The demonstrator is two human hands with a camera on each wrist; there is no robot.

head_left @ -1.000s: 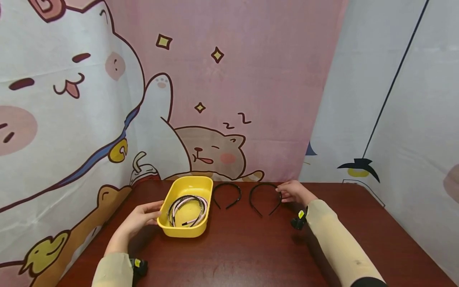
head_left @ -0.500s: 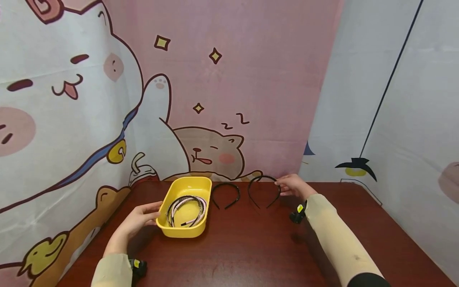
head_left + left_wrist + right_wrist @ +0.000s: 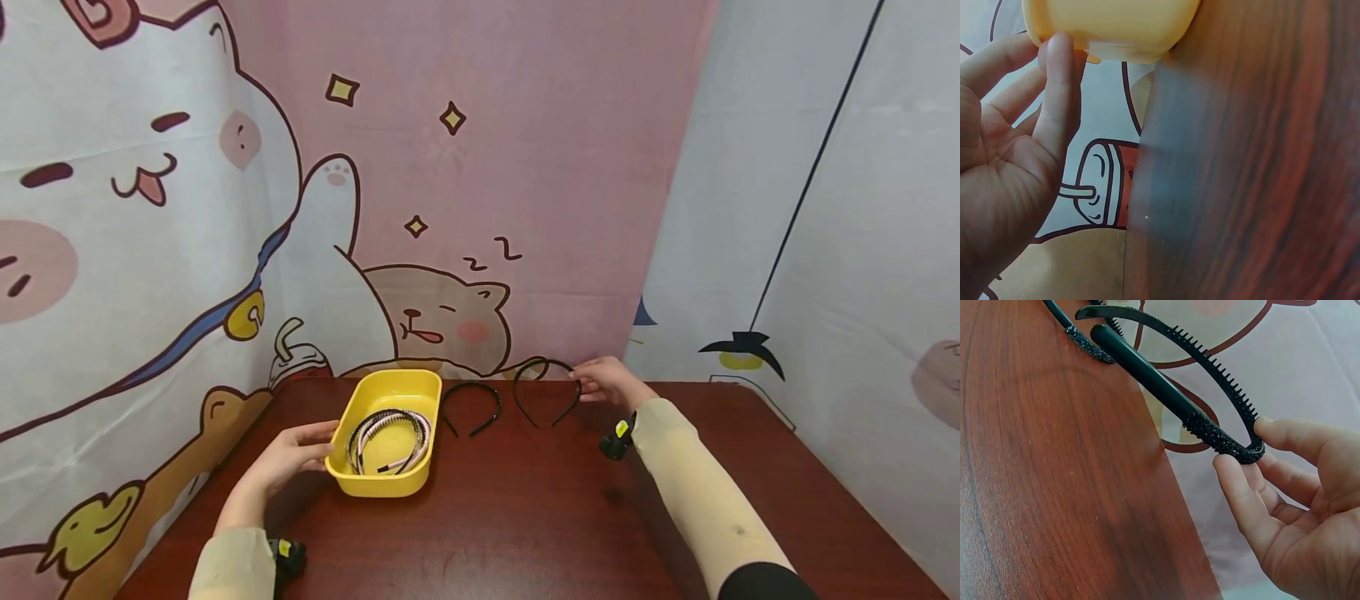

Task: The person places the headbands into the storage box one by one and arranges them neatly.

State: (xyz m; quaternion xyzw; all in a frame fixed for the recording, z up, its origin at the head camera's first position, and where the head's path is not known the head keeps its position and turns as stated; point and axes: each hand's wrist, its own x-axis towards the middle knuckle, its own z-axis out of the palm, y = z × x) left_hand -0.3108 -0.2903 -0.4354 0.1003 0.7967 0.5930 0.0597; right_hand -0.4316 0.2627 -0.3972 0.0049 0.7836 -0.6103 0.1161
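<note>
My right hand [image 3: 611, 382] pinches a black headband [image 3: 1147, 374] between thumb and fingers at its curved side. Small teeth line the inside of this headband, and dark sparkling beads cover part of its outside. In the head view it stands raised, its two ends hanging over the table. At the left, my left hand [image 3: 288, 458] grips the side of a yellow plastic basin [image 3: 386, 486], thumb against the outer wall and fingers at the rim. Several headbands, black and pale pink, lie in the basin. Another black headband [image 3: 471, 384] lies on the table right beside it.
The dark red-brown wooden table [image 3: 540, 517] ends at the back against a pink and white cartoon curtain [image 3: 570, 183]. More of this curtain hangs along the left and right sides. A small black camera [image 3: 617, 440] sits at the right wrist.
My right hand has lifted the black headband up and slightly left, toward the back edge. My left hand and the basin stay where they were.
</note>
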